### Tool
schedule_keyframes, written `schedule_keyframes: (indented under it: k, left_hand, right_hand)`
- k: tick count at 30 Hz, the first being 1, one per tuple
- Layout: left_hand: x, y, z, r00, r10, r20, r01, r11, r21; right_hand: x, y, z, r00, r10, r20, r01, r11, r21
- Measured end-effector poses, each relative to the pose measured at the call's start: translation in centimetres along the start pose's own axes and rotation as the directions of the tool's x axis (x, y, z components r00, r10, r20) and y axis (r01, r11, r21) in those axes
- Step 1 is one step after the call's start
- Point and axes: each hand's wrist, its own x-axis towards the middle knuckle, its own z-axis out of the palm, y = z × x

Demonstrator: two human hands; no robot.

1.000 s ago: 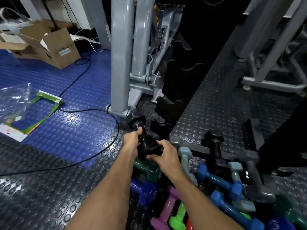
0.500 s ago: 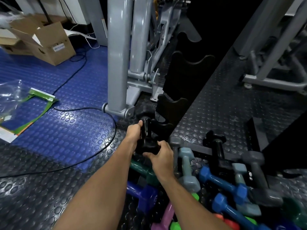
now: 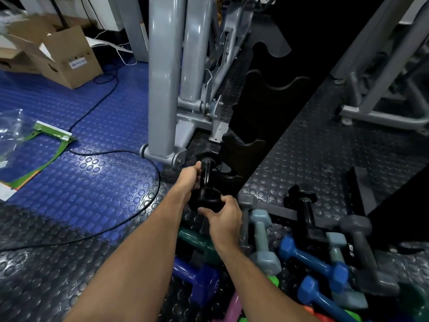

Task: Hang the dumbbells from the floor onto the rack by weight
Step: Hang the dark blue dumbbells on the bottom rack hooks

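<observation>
Both of my hands hold a black dumbbell at the lowest cradle of the black rack. My left hand grips its handle from the left. My right hand cups the near head from below. The far head sits by the rack's bottom notch. Several dumbbells lie on the floor to the right and below: another black one, a pale blue one, a blue one, a grey one, a dark green one and a purple one.
A grey machine post with its foot stands just left of the rack. A black cable loops over the studded floor. A cardboard box and a plastic bag lie at the left. Another grey frame stands at the right.
Both hands have carried the black dumbbell up and forward from the pile to the rack's lowest cradle. The camera has moved closer to the rack.
</observation>
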Motion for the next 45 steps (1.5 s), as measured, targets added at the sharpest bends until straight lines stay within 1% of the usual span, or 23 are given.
schedule_keyframes:
  k: [3, 7, 9, 14, 17, 19, 21, 23, 25, 26, 28, 30, 31, 32, 34, 35, 36, 37, 39, 40, 41, 43, 45]
  left_hand:
    - [0.0, 0.6, 0.8, 1.0, -0.004, 0.03, 0.004, 1.0, 0.017]
    - [0.1, 0.6, 1.4, 0.995, -0.07, 0.072, 0.071, 0.997, -0.007]
    - [0.0, 0.4, 1.3, 0.993, -0.093, 0.077, 0.092, 0.996, 0.014]
    - [-0.8, 0.3, 1.3, 0.966, -0.152, 0.208, 0.142, 0.988, 0.065]
    - [-0.7, 0.4, 1.2, 0.963, -0.187, 0.193, 0.176, 0.982, 0.073]
    - [-1.8, 0.6, 1.9, 0.969, -0.182, 0.168, 0.177, 0.983, 0.042]
    - [-3.1, 0.7, 2.9, 0.99, -0.121, 0.075, 0.124, 0.992, -0.027]
    - [-3.5, 0.4, 3.0, 0.998, -0.035, -0.057, 0.027, 0.99, -0.135]
    - [-4.1, -0.6, 3.1, 0.967, 0.041, -0.25, -0.095, 0.974, -0.207]
    - [-4.7, -1.2, 3.2, 0.932, 0.056, -0.357, -0.144, 0.964, -0.224]
    - [-7.4, -2.4, 4.9, 0.833, 0.101, -0.544, -0.251, 0.945, -0.21]
    - [-11.1, -3.5, 7.5, 0.724, 0.232, -0.65, -0.378, 0.921, -0.093]
    - [-12.8, -4.0, 8.8, 0.673, 0.308, -0.673, -0.437, 0.899, -0.026]
    - [-14.4, -4.5, 10.2, 0.637, 0.387, -0.667, -0.496, 0.868, 0.03]
    - [-16.4, -5.6, 12.7, 0.619, 0.512, -0.596, -0.574, 0.812, 0.103]
    - [-17.1, -6.2, 13.8, 0.635, 0.549, -0.544, -0.592, 0.798, 0.114]
    - [-17.4, -6.8, 14.9, 0.677, 0.558, -0.48, -0.589, 0.802, 0.1]
    - [-17.2, -7.3, 15.9, 0.741, 0.541, -0.398, -0.565, 0.823, 0.068]
    - [-16.4, -8.0, 17.6, 0.89, 0.411, -0.197, -0.424, 0.905, -0.027]
    - [-15.8, -8.3, 18.4, 0.939, 0.328, -0.103, -0.333, 0.942, -0.032]
    - [-15.1, -8.8, 19.2, 0.968, 0.25, -0.025, -0.25, 0.968, 0.016]
    - [-14.2, -9.9, 20.8, 0.986, 0.12, 0.116, -0.14, 0.972, 0.187]
    - [-13.2, -11.4, 22.6, 0.969, 0.015, 0.248, -0.098, 0.94, 0.328]
  right_hand:
    - [0.3, 0.5, 0.4, 0.997, 0.071, -0.029, -0.071, 0.997, 0.003]
    - [0.7, 0.9, 0.0, 0.989, 0.133, -0.061, -0.136, 0.99, -0.045]
    - [0.9, 1.0, -0.5, 0.99, 0.134, -0.046, -0.137, 0.989, -0.061]
    - [1.2, 1.2, -1.6, 0.996, 0.089, 0.016, -0.087, 0.992, -0.093]
    - [1.5, 1.1, -1.8, 0.995, 0.085, 0.056, -0.078, 0.991, -0.108]
    - [1.8, 1.4, -2.1, 0.994, 0.06, 0.096, -0.047, 0.991, -0.128]
    - [2.1, 1.6, -2.6, 0.991, 0.027, 0.133, -0.006, 0.988, -0.154]
    - [2.3, 1.6, -3.7, 0.983, -0.007, 0.183, 0.036, 0.987, -0.154]
    - [2.6, 1.6, -5.9, 0.971, -0.044, 0.233, 0.084, 0.983, -0.165]
    - [2.7, 1.8, -7.0, 0.965, -0.067, 0.253, 0.116, 0.976, -0.184]
    - [3.0, 2.7, -10.0, 0.959, -0.079, 0.274, 0.147, 0.961, -0.236]
    - [3.6, 3.8, -13.5, 0.966, -0.046, 0.256, 0.116, 0.958, -0.264]
    - [3.8, 4.4, -15.0, 0.972, -0.021, 0.234, 0.087, 0.958, -0.274]
    - [4.1, 5.0, -16.6, 0.979, 0.002, 0.203, 0.058, 0.955, -0.289]
    - [4.7, 6.3, -19.2, 0.988, 0.04, 0.15, 0.012, 0.942, -0.334]
    - [4.9, 6.8, -20.3, 0.99, 0.054, 0.132, -0.003, 0.935, -0.356]
    - [4.9, 7.5, -21.3, 0.991, 0.062, 0.118, -0.014, 0.927, -0.375]
    - [5.0, 8.2, -22.3, 0.992, 0.07, 0.106, -0.023, 0.921, -0.388]
    - [5.1, 9.4, -23.7, 0.993, 0.077, 0.089, -0.034, 0.909, -0.415]
    - [5.2, 10.1, -24.2, 0.994, 0.073, 0.081, -0.033, 0.908, -0.418]
    - [5.5, 10.7, -24.7, 0.994, 0.077, 0.077, -0.039, 0.912, -0.407]
    - [6.1, 11.5, -25.6, 0.993, 0.1, 0.067, -0.067, 0.922, -0.382]
    - [6.9, 12.1, -26.4, 0.988, 0.124, 0.095, -0.077, 0.916, -0.394]
